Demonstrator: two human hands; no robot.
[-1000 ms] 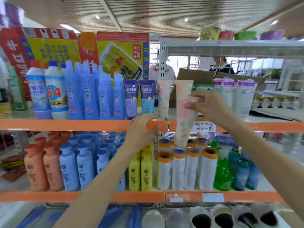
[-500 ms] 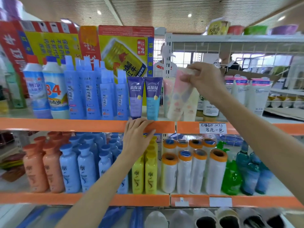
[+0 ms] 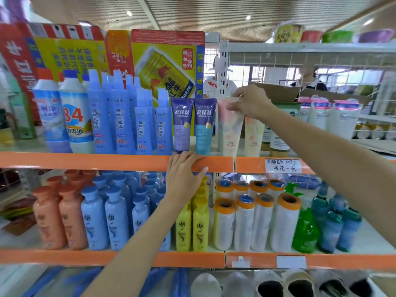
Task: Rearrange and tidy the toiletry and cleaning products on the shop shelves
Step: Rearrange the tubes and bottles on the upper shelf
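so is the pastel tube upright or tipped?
Upright, cap down on the upper shelf: right hand pinches the pastel tube at its crimped top.

"84" in big orange digits on the white disinfectant bottle (image 3: 75, 116). "高保湿" under a small "moisturize" on the purple tube (image 3: 181, 123) and again on the purple-and-teal tube (image 3: 204, 125). "驱蚊花露水" down the tall blue bottles (image 3: 120, 123). "24" and "功能饮料" on the yellow drink carton (image 3: 169, 61). Handwritten "103g" and "3元一包" on the white price tag (image 3: 282, 165) on the orange shelf edge (image 3: 85, 160). Other print too blurred to read.
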